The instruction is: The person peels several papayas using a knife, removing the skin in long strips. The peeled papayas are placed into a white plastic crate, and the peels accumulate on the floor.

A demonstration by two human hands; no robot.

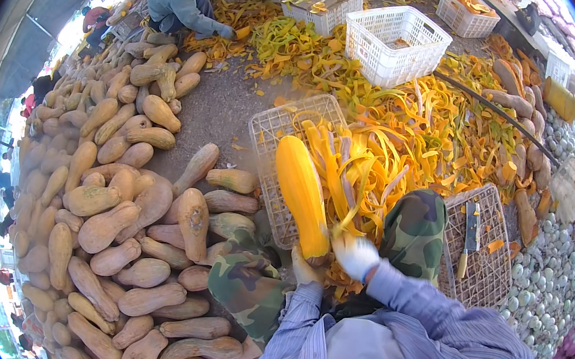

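A largely peeled orange squash (299,194) stands tilted between the person's knees, over a white plastic crate (282,222). My left hand (304,268), gloved, holds its lower end, where some skin shows. Close to the squash's right side is my right hand (354,252), in a white glove, blurred and with its fingers curled. A strip of peel rises at its fingers; whether a peeler is inside the hand cannot be seen. Long yellow and orange peelings (374,174) lie heaped just beyond both hands.
Many unpeeled squashes (109,227) lie piled at the left. On an upturned crate (473,288) at the right rests a cleaver (471,229). A white basket (395,47) and a long-handled shovel (572,187) are further off. A co-worker (180,2) sits at the upper left, holding an orange piece.
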